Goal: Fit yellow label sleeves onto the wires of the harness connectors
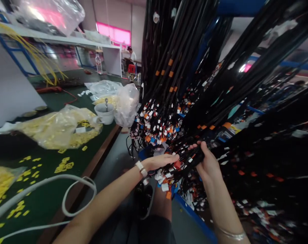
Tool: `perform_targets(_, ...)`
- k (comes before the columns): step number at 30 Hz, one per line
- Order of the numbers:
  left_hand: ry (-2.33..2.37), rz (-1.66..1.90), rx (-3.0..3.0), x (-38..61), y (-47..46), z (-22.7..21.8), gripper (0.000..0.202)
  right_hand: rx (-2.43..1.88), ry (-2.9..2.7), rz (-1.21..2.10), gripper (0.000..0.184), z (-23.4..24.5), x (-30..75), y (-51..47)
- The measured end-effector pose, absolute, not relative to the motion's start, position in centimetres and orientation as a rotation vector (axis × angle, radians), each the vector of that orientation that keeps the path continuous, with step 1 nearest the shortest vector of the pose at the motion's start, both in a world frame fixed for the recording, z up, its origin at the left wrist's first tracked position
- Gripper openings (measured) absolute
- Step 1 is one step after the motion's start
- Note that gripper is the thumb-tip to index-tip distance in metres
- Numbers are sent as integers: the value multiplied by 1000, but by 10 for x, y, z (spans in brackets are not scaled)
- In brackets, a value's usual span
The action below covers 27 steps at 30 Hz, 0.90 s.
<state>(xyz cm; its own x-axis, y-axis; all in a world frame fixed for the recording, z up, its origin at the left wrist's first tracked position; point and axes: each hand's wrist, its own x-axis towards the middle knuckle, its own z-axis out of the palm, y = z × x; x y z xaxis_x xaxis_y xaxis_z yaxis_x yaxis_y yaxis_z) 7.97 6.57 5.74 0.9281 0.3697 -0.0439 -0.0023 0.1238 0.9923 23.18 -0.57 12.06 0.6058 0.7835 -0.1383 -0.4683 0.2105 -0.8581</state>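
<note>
A thick bundle of black cables (194,156) with white, orange, red and blue connectors on its ends crosses in front of me. My right hand (208,161) is closed around this bundle, its thumb on top and some fingertips showing on the far side. Against the connector end lies my left hand (162,161), its fingers stretched out and touching the cables; part of the fingertips is hidden among them. Loose connector ends (167,183) hang below the left hand. Behind, more black cables (166,67) hang down with a dense cluster of connectors at the bottom.
To the left stands a green-topped bench (90,156) with a wooden edge. It bears bags of yellow parts (57,127), a white cup (104,113) and a white cable loop (79,179). A blue frame (194,215) runs low near my legs. A person (130,56) sits far back.
</note>
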Motion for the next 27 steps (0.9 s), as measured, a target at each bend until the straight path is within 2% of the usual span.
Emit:
perform_targets(4, 323, 353, 1282, 56, 68, 64, 44, -1067, -446, 869, 43, 120, 215, 6)
perform_targets(10, 272, 339, 1147, 32, 57, 79, 45, -1088, -587, 1108, 44, 101, 209, -6)
perform_targets(14, 241, 322, 1151, 21, 50, 74, 43, -1135, -695, 1062, 43, 83, 211, -18)
perform_targets(20, 394, 455, 1827, 16, 45, 67, 36, -1199, -695, 1014, 40, 77, 209, -17)
perform_targets(27, 509, 490, 2196, -1, 48, 60, 29, -1271, -578, 852, 43, 73, 200, -5)
